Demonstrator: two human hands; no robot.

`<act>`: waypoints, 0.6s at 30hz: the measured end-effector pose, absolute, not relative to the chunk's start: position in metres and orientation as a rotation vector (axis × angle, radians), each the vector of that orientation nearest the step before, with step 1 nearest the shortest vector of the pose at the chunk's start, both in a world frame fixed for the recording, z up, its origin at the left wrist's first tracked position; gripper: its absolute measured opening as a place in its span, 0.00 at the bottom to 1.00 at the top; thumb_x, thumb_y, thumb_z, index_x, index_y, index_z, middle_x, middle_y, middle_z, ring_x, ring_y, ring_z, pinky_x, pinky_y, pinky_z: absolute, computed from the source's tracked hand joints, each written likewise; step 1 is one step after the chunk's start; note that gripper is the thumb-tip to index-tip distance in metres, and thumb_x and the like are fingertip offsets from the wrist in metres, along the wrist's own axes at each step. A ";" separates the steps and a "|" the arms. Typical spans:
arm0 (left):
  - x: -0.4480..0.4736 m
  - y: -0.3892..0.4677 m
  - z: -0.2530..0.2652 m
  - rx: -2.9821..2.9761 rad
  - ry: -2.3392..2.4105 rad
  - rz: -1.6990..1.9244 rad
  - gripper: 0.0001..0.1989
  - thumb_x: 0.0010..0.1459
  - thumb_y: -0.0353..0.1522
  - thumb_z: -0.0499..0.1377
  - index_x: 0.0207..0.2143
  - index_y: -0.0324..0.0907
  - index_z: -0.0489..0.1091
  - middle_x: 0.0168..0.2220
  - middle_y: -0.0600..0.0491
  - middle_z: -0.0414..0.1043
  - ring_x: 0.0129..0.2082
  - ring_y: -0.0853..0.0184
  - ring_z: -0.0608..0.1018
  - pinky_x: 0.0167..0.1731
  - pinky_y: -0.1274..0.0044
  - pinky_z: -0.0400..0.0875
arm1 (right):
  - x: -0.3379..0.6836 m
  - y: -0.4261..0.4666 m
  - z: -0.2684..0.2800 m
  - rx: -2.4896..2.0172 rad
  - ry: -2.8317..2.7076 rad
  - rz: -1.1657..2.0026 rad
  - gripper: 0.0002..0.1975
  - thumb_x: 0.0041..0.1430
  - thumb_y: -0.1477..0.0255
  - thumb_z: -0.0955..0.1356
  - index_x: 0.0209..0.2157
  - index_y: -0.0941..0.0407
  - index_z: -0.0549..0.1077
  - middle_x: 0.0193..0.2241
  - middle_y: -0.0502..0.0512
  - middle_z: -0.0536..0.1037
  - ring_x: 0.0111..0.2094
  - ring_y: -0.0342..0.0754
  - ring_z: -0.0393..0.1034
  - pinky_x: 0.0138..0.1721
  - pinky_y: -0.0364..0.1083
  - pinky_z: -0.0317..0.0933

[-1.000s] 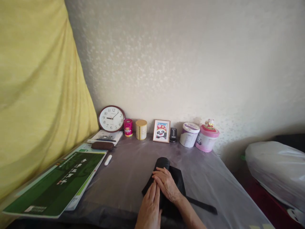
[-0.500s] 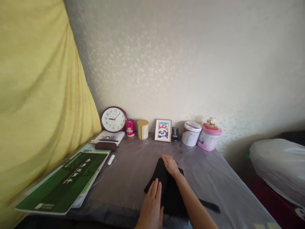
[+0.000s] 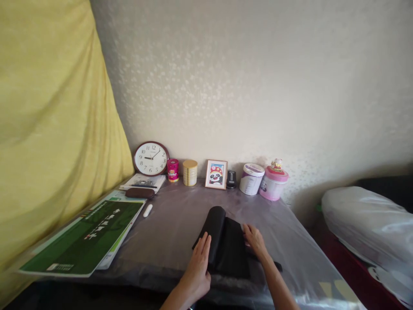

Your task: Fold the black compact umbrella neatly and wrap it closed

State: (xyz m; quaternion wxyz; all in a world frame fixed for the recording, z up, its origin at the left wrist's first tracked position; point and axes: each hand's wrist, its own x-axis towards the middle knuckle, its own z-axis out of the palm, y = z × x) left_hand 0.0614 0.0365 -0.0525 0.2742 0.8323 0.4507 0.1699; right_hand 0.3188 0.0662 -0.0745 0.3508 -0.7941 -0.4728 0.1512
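- So my black fabric bundle [image 3: 232, 247] is lying near the front edge of the tabletop [image 3: 161, 245], between my two hands.
- Looks partway along to me: one side is sitting in a fat roll [image 3: 214, 224], the rest is lying flat, strap [image 3: 278, 266] hanging out loose.
- My left hand [image 3: 199, 263] is resting open against the roll, fingers straight, gripping nothing.
- My right hand [image 3: 254, 239] is curling at the flat part's right edge; can't tell if it's pinching.
- Compared with half a second ago, that right hand isn't covering the roll's far end anymore.
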 end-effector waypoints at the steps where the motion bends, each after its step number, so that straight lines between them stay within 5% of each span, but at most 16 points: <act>1: 0.061 0.037 -0.053 2.218 1.199 0.478 0.47 0.36 0.16 0.48 0.62 0.36 0.39 0.66 0.50 0.34 0.64 0.66 0.43 0.62 0.73 0.44 | 0.318 0.066 -0.074 -2.055 -1.217 0.409 0.18 0.57 0.62 0.57 0.28 0.55 0.73 0.24 0.53 0.76 0.26 0.46 0.71 0.25 0.41 0.60; 10: 0.057 0.040 -0.062 2.156 1.133 0.581 0.46 0.38 0.16 0.47 0.62 0.37 0.38 0.66 0.49 0.33 0.64 0.67 0.43 0.62 0.72 0.44 | 0.296 0.073 -0.066 -1.925 -1.145 0.365 0.18 0.50 0.57 0.61 0.25 0.56 0.72 0.26 0.57 0.76 0.32 0.53 0.71 0.34 0.46 0.61; 18: 0.061 0.033 -0.059 2.186 1.213 0.482 0.46 0.38 0.16 0.48 0.62 0.38 0.37 0.66 0.48 0.30 0.64 0.64 0.42 0.61 0.73 0.44 | 0.290 0.068 -0.060 -1.710 -1.133 0.526 0.23 0.49 0.52 0.60 0.22 0.58 0.71 0.20 0.52 0.72 0.25 0.48 0.66 0.26 0.43 0.58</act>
